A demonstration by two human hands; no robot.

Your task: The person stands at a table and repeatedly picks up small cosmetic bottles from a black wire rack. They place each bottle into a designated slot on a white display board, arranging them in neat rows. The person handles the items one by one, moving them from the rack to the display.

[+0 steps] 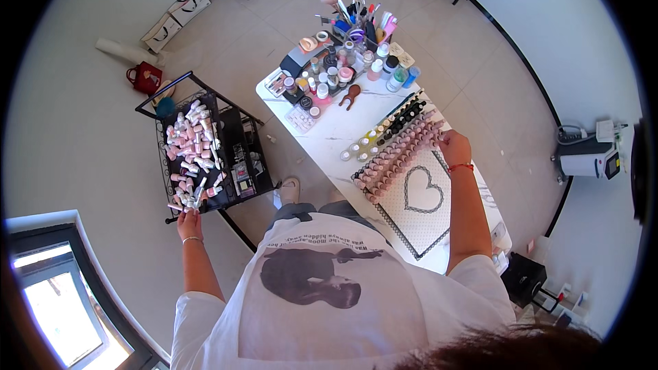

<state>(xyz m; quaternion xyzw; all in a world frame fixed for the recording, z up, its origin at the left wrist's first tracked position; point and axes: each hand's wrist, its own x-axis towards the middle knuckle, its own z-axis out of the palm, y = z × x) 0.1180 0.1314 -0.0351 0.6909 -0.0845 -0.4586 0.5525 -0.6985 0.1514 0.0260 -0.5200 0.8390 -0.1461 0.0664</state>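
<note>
My left hand point(189, 225) reaches to the near end of a black metal trolley point(230, 160). Its fingertips touch the heap of pink and white nail polish bottles point(195, 139) on the top shelf; whether they grip one is hidden. On the marble-patterned table, my right hand point(456, 148) pinches a pink nail polish bottle point(441, 136) at the far right end of close rows of pink bottles point(393, 160). Beside those rows stand dark bottles point(403, 122) and clear yellowish bottles with white caps point(364, 145). A lace-edged mat with a heart point(422, 190) lies below the rows.
Jars and small bottles point(331, 74) crowd the table's far end, beside a holder of brushes and tools point(360, 20). A brown fork-shaped piece point(351, 96) lies nearby. A black-and-white machine point(588, 156) stands by the right wall. Paper bags point(177, 18) lean on the left wall.
</note>
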